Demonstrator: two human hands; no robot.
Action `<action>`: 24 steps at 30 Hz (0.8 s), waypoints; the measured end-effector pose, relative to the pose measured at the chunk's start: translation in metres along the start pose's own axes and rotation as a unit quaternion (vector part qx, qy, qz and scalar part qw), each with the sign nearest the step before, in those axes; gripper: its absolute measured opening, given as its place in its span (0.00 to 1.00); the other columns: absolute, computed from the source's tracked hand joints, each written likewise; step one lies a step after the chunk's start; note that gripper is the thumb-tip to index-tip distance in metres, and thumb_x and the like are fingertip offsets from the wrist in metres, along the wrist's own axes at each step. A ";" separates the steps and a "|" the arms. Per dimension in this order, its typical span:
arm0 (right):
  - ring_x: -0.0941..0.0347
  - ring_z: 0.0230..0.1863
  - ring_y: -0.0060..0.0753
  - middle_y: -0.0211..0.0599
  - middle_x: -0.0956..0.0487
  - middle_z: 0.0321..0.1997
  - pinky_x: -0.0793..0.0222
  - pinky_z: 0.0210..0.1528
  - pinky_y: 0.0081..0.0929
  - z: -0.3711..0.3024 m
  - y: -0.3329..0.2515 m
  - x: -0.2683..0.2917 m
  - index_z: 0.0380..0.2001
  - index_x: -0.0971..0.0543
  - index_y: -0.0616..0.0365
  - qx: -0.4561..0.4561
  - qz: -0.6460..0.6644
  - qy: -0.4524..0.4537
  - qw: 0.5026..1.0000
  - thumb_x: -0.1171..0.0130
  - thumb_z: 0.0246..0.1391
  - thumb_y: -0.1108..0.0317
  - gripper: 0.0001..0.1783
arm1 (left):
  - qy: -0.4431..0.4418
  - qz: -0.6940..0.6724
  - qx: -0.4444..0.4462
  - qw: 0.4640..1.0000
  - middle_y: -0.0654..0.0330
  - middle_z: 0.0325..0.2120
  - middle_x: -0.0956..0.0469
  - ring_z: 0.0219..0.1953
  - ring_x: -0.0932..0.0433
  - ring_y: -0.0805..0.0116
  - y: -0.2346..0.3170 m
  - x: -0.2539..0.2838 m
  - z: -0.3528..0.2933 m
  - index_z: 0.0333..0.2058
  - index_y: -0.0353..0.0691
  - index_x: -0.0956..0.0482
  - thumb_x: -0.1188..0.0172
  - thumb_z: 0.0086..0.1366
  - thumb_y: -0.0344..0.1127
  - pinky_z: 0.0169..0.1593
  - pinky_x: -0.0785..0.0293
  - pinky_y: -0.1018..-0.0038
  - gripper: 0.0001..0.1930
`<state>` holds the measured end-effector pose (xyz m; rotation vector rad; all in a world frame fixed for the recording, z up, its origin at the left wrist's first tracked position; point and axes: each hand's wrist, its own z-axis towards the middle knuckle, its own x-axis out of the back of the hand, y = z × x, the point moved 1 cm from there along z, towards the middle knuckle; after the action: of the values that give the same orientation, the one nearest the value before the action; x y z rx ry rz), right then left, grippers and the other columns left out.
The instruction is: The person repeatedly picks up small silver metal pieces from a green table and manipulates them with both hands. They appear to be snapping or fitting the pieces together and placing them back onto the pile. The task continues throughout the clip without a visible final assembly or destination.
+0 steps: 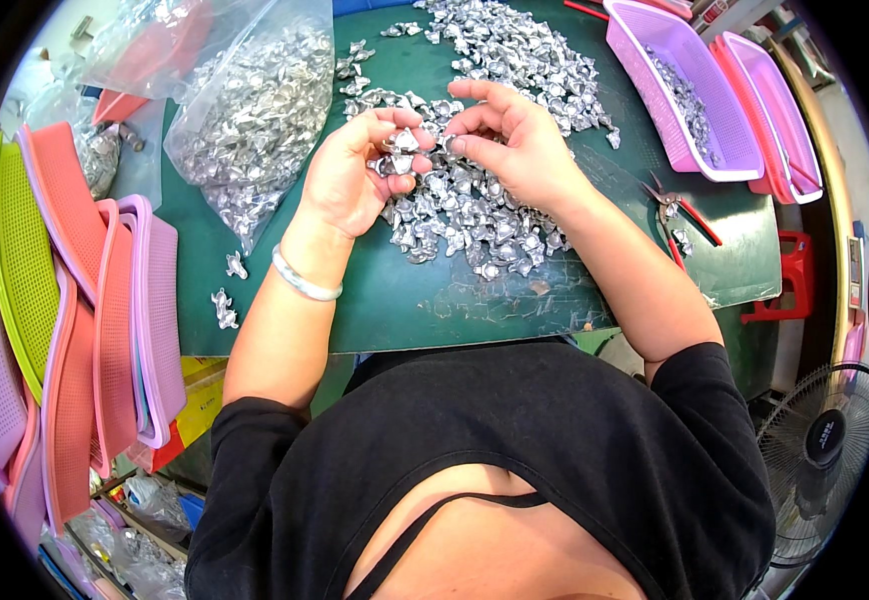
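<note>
My left hand (347, 190), palm turned up, has its fingers curled round a few small silver metal castings (401, 142). Close beside it, the thumb and a finger of my right hand (533, 152) come together on a small silver metal piece (450, 143), which is partly hidden by the fingertips. Under and behind both hands spreads a loose pile of similar castings (485, 225) on the green tabletop (375, 305). Another heap of castings (525, 50) lies farther back. Two single castings (225, 309) rest left of my left forearm.
A clear plastic bag of castings (255, 130) stands at the left. Stacked pink, lilac and green baskets (75, 220) line the left edge. On the right are red-handled cutters (671, 212), a lilac basket (740, 150) with castings, a red stool (793, 275) and a fan (825, 440).
</note>
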<state>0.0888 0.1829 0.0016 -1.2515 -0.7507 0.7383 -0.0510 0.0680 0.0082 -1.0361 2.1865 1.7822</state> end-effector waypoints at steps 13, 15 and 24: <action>0.28 0.36 0.28 0.35 0.23 0.32 0.33 0.40 0.23 -0.001 0.002 0.002 0.49 0.34 0.60 0.065 -0.074 -0.003 0.995 0.44 0.45 0.76 0.24 | 0.004 0.116 0.010 0.993 0.65 0.20 0.29 0.20 0.31 0.76 -0.007 -0.004 0.000 0.27 0.41 0.27 0.45 0.59 0.37 0.19 0.41 0.86 0.07; 0.28 0.37 0.35 0.37 0.23 0.33 0.33 0.41 0.27 -0.002 0.003 0.003 0.47 0.31 0.58 0.125 -0.212 -0.012 0.969 0.44 0.44 0.76 0.23 | 0.008 0.102 0.012 0.995 0.65 0.20 0.29 0.20 0.31 0.76 -0.007 -0.003 0.001 0.27 0.41 0.28 0.45 0.59 0.37 0.19 0.41 0.85 0.07; 0.32 0.33 0.40 0.35 0.24 0.28 0.36 0.38 0.34 -0.003 -0.005 -0.001 0.40 0.26 0.57 0.201 -0.364 -0.043 0.908 0.45 0.38 0.77 0.20 | 0.002 0.109 -0.001 0.994 0.64 0.21 0.29 0.21 0.30 0.75 -0.006 -0.003 0.000 0.28 0.41 0.27 0.47 0.59 0.35 0.19 0.40 0.85 0.05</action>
<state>0.0912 0.1792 0.0064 -0.4934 -0.9951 0.3005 -0.0454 0.0687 0.0048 -0.8288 2.3814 1.8695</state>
